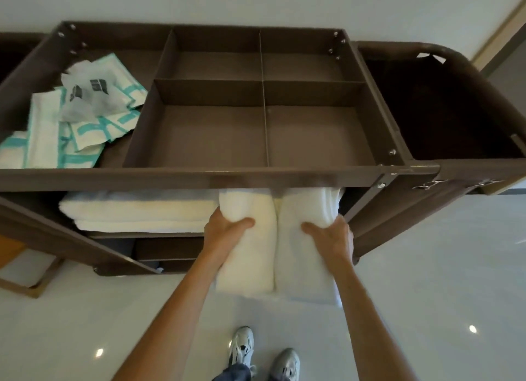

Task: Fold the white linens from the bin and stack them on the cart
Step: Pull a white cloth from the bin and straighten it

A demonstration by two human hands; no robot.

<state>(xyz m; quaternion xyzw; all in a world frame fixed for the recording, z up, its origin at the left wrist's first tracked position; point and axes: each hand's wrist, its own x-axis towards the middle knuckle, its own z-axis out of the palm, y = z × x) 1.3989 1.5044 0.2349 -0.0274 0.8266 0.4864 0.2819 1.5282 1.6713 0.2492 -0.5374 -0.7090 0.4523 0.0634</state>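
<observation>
Now L hand (225, 232) & R hand (331, 235) each grip folded white linen (273, 247), thumbs on top.

The cart (170, 176) carries a top tray with packets (85, 118) in its left section and four divided compartments to their right. The bin (444, 50) hangs at the cart's right end. On the shelf (148, 234) under the tray, a stack of linens (136, 210) lies at the left. Just beside it, at the right end, a folded linen (273, 238) juts past the shelf's front edge, the left hand (225, 229) gripping its left side and the right hand (333, 235) its right.
</observation>
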